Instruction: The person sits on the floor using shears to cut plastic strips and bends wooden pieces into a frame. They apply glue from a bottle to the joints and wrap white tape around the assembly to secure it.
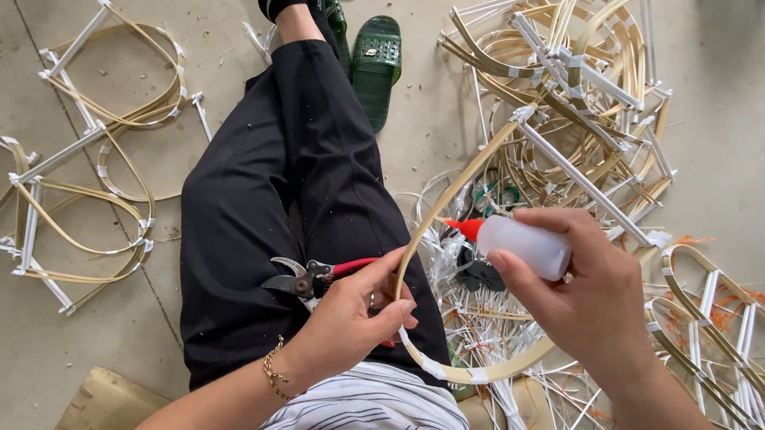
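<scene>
My left hand [356, 313] pinches a curved bamboo strip frame [448, 198] at its lower bend, over my lap. The frame rises in an arc toward a white-taped joint and a straight white-wrapped bar. My right hand [585, 295] grips a small white glue bottle [524, 245] with a red nozzle that points left at the strip. A pair of red-handled pruning shears [306, 278] lies on my black trouser leg, just left of my left hand.
A heap of finished bamboo frames [573, 84] sits ahead on the right, more frames [735, 342] at far right and several [78, 167] on the left floor. White strip offcuts [501, 348] litter the concrete floor. Green sandals [376, 60] lie by my feet.
</scene>
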